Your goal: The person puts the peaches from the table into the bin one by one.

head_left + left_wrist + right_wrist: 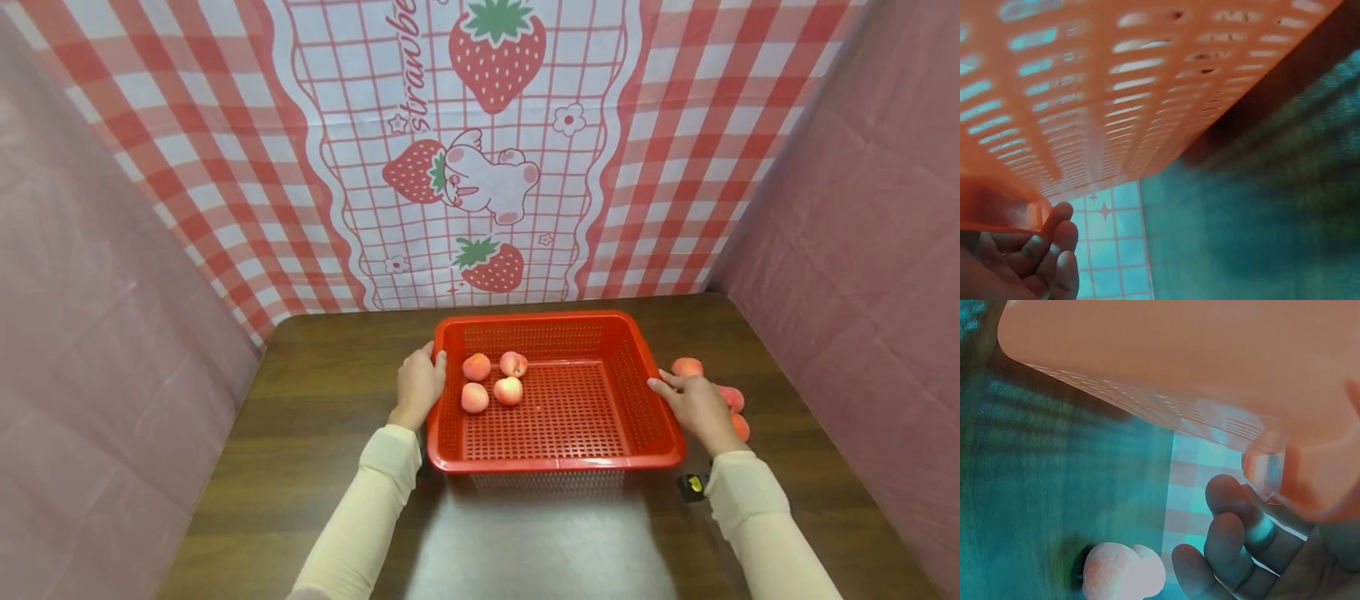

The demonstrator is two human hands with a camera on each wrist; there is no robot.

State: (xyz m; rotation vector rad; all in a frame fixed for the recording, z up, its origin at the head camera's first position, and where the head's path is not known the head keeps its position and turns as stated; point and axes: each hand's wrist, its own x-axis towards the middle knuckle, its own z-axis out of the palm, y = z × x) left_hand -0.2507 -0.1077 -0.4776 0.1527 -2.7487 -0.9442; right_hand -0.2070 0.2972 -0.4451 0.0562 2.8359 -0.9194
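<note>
Red basket [577, 417], four peaches [508, 391] inside

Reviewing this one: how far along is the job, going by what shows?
Apparently done: four peaches lie in the basket, towards its left side. In hand: left grip and right grip hold the basket at opposite sides. Probably remaining: at least three loose peaches sit on the table, outside the basket, near the right grip.
</note>
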